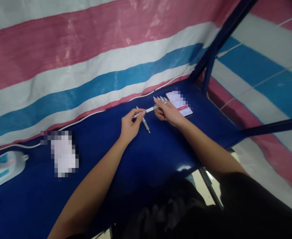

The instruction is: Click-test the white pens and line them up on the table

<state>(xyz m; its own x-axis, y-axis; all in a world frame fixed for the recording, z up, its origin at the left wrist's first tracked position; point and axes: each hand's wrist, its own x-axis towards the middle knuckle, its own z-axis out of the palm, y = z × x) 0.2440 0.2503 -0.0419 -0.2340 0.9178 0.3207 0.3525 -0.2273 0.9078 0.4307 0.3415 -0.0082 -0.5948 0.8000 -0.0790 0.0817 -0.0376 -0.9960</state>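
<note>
Between my two hands is a white pen [151, 109], held a little above the blue tabletop [161, 146]. My left hand [132, 122] pinches its left end between thumb and fingertips. The fingers of my right hand [168, 111] are closed around the other end. A second pen [146, 125], white and grey, lies on the table just under and beside my left fingertips. Beyond my right hand, the ends of several more pens [163, 99] show, partly hidden by that hand.
A phone [179, 103] with a lit screen lies right of my right hand. A blurred white rectangle [63, 154] is at left, near a white device with blue panels [5, 167]. Striped sheeting [98, 66] and a dark blue frame post [210, 56] border the table.
</note>
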